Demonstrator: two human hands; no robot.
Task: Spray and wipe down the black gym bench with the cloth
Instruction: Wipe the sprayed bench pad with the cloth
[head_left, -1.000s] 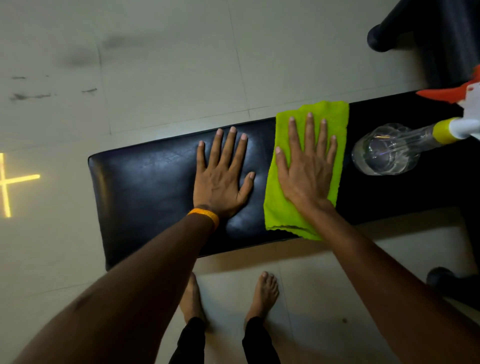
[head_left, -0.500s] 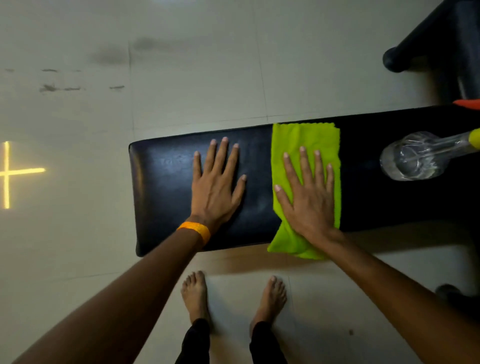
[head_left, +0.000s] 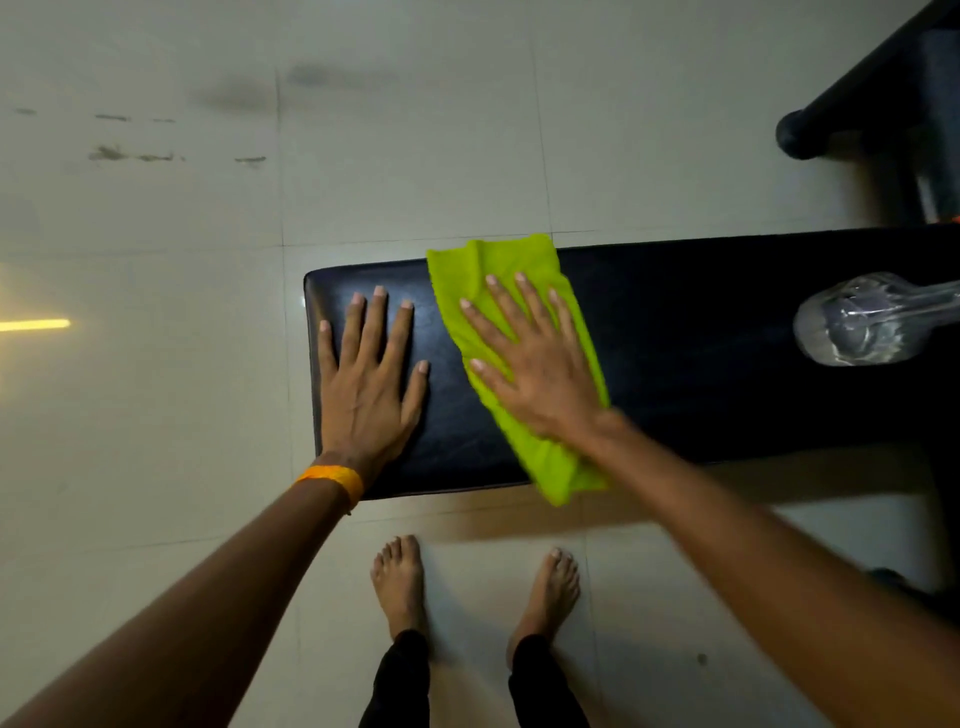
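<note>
The black gym bench (head_left: 701, 322) runs from the middle of the view to the right edge. A bright green cloth (head_left: 498, 265) lies across it, tilted, with its lower end hanging over the near edge. My right hand (head_left: 530, 364) presses flat on the cloth with fingers spread. Flat on the bare pad near the bench's left end rests my left hand (head_left: 371, 379), an orange band on its wrist. A clear spray bottle (head_left: 857, 327) lies on its side on the bench at the right; its nozzle is out of view.
Pale floor tiles surround the bench, with dark scuffs at the upper left. My bare feet (head_left: 400, 582) stand just in front of the bench. Dark gym equipment (head_left: 857, 109) stands at the top right, and a dark object (head_left: 893, 579) sits by the right edge.
My right hand has slid the cloth leftward along the bench, and the cloth now sits tilted. My left hand has shifted toward the bench's left end. The view has turned so the bench sits further right.
</note>
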